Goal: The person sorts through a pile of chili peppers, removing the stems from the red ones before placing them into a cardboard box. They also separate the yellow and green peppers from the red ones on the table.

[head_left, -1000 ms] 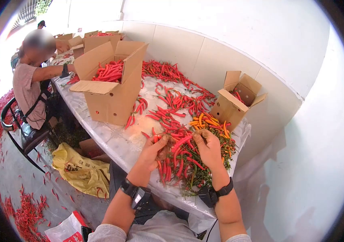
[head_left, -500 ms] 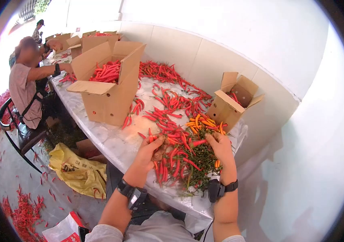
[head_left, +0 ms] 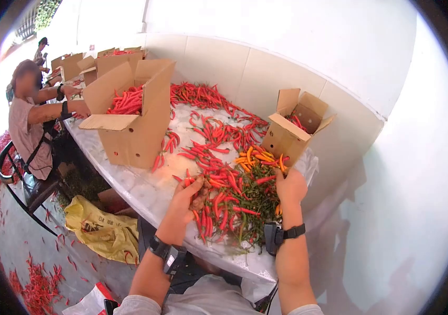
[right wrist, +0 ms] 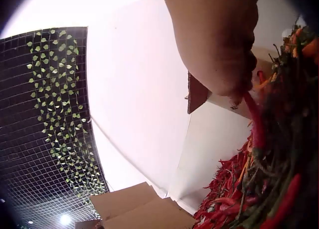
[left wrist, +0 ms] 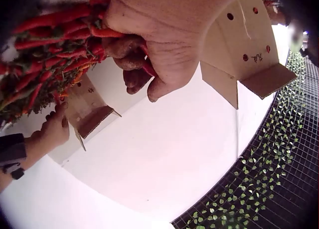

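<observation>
My left hand [head_left: 186, 197] curls its fingers around red chili peppers [left wrist: 148, 67] over the near side of the pile. Only bits of red show between the dirty fingers. At the right edge of the pile, my right hand [head_left: 291, 188] pinches a single red chili pepper [right wrist: 257, 123] at one end, its stem end pointing away from the fingertips. Between the hands lies a heap of red chilies [head_left: 224, 202] mixed with green stems [head_left: 258, 215]. Orange chilies [head_left: 254, 156] are gathered just beyond the right hand.
A tall cardboard box [head_left: 132, 144] filled with red chilies stands on the left of the table, and a smaller open box [head_left: 287, 139] stands near the wall. Beside the table lie a yellow sack [head_left: 100, 226] and scattered chilies [head_left: 37, 278]. Another person [head_left: 29, 121] sits at left.
My right hand has moved right, away from the left hand, to the pile's right edge. The left hand keeps its grip in nearly the same place. The view has shifted slightly.
</observation>
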`<control>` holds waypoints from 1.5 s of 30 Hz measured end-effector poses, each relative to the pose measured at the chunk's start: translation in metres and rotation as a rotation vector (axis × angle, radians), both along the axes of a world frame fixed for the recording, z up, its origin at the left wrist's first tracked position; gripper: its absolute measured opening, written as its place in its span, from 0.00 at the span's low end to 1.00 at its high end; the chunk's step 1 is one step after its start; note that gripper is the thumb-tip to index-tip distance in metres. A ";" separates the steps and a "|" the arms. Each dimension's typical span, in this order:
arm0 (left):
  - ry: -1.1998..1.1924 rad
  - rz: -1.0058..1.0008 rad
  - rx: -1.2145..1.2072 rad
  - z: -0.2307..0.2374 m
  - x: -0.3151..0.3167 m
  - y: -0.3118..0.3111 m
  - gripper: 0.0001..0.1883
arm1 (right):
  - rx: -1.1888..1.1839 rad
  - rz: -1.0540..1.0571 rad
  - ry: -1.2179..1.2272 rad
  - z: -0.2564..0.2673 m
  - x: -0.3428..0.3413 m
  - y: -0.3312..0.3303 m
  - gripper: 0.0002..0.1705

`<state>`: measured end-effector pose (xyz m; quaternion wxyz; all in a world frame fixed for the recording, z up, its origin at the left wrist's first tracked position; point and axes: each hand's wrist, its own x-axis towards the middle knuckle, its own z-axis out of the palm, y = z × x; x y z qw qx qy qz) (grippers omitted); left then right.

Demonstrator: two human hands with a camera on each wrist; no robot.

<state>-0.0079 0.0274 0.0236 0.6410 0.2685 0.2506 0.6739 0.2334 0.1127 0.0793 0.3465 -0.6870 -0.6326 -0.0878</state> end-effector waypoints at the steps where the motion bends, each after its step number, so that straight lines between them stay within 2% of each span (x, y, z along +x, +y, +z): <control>1: 0.006 0.007 -0.001 -0.001 0.000 0.000 0.09 | 0.061 0.001 0.065 0.000 0.000 0.001 0.20; 3: 0.019 0.022 -0.005 -0.001 0.001 0.001 0.08 | 0.179 0.004 0.196 -0.002 0.004 0.005 0.21; 6: 0.028 0.033 -0.007 0.005 0.003 -0.003 0.06 | 0.191 0.183 0.388 -0.014 0.009 0.020 0.23; 9: 0.050 -0.033 0.070 0.001 0.002 -0.002 0.04 | -0.041 0.437 0.646 -0.022 -0.003 0.023 0.24; 13: 0.092 0.002 0.092 0.003 0.005 -0.003 0.07 | -0.193 0.666 0.775 -0.016 -0.040 -0.005 0.25; 16: 0.073 0.041 0.072 0.004 0.007 -0.003 0.07 | -0.258 0.810 0.764 -0.015 -0.062 -0.022 0.24; 21: 0.036 0.113 0.103 -0.005 0.004 0.001 0.08 | -0.432 1.004 0.460 -0.008 -0.066 -0.038 0.23; 23: -0.009 0.137 0.089 -0.005 0.007 0.004 0.08 | -0.638 1.094 0.395 0.001 -0.066 -0.046 0.22; 25: -0.052 0.067 0.125 0.008 0.008 -0.006 0.08 | -0.818 1.199 0.275 -0.006 -0.066 -0.040 0.22; 28: -0.044 -0.005 0.107 0.002 0.004 -0.005 0.08 | -0.705 1.240 0.190 -0.011 -0.066 -0.040 0.18; 31: 0.040 -0.065 0.075 -0.003 0.001 -0.005 0.09 | -0.453 1.176 0.610 -0.015 -0.071 -0.039 0.13; 34: 0.186 -0.141 0.073 0.002 0.004 -0.008 0.10 | -0.451 1.160 0.800 -0.006 -0.069 -0.041 0.13; 35: 0.242 -0.170 0.076 0.004 0.005 -0.010 0.11 | -0.458 1.149 0.768 -0.006 -0.069 -0.041 0.12; 40: 0.232 -0.126 0.040 0.004 0.008 -0.010 0.12 | -0.426 1.101 0.683 -0.009 -0.067 -0.038 0.09; 45: 0.202 -0.140 0.014 0.002 0.007 -0.008 0.14 | -0.320 1.128 0.820 -0.012 -0.066 -0.035 0.07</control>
